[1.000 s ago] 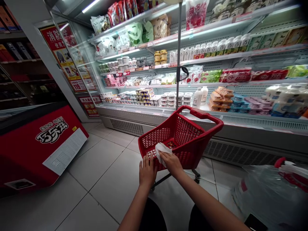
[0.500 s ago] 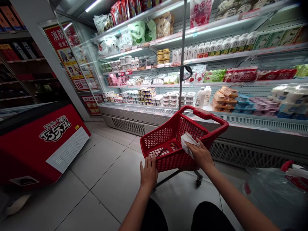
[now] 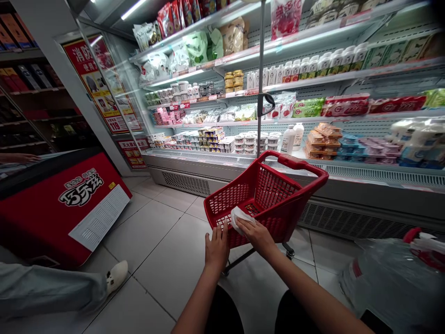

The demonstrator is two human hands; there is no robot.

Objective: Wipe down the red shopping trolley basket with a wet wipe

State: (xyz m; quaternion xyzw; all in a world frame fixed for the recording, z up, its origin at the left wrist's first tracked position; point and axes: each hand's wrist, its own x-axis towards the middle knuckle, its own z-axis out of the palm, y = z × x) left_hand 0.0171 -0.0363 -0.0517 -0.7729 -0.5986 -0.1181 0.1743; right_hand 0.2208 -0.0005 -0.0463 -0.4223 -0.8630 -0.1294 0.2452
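A red plastic shopping cart (image 3: 278, 185) stands tilted across the view in front of me, its mesh basket open at the top. My right hand (image 3: 255, 233) holds a white cloth (image 3: 240, 218) against the near side rim of the basket, fingers pressed on it. Just left of it, my left hand (image 3: 217, 246) rests on the basket's near left corner, fingers spread and holding nothing. The cloth lies close to the left fingertips.
Behind the cart runs a refrigerated shelf unit (image 3: 194, 157) with dairy goods. A red freezer (image 3: 83, 208) stands left, with another person's leg and shoe (image 3: 116, 277) beside it. A clear plastic-wrapped container (image 3: 382, 273) sits at right.
My right hand has slid the cloth leftward along the basket rim, toward my left hand. A person's leg and shoe have come in at lower left, and a hand shows above the freezer.
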